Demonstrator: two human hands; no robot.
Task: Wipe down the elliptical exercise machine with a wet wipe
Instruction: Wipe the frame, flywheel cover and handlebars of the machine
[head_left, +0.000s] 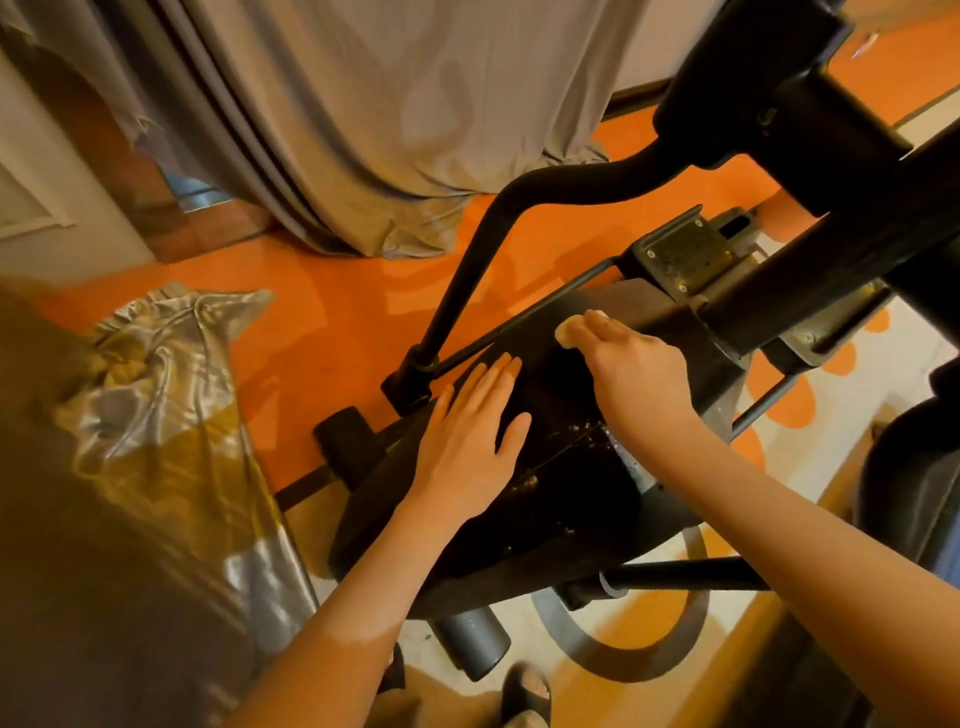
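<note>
The person bends over the elliptical machine (545, 499), and the work is, I think, somewhere in the middle. The right hand (631, 369) presses a folded wet wipe (569, 328) against the dark housing, near the place where the thick black post (810, 171) meets the body of the machine. The fingers lie over the wipe and curl a little around it, so only a pale edge of it shows past the fingertips. The left hand (467, 436) rests flat on the housing, fingers straight and slightly spread, holding nothing; it seems only to steady the body or the machine.

How much is already clean I cannot say with certainty, because the cover is dark and the light is warm. But pale crumbs and specks (582, 431) sit along a seam between the two hands, and some more lower down, so this part looks not yet wiped. The metal bracket (685, 254) also looks dusty. The curved arm (467, 270), the post and the lower bars probably remain to be done too.
</note>
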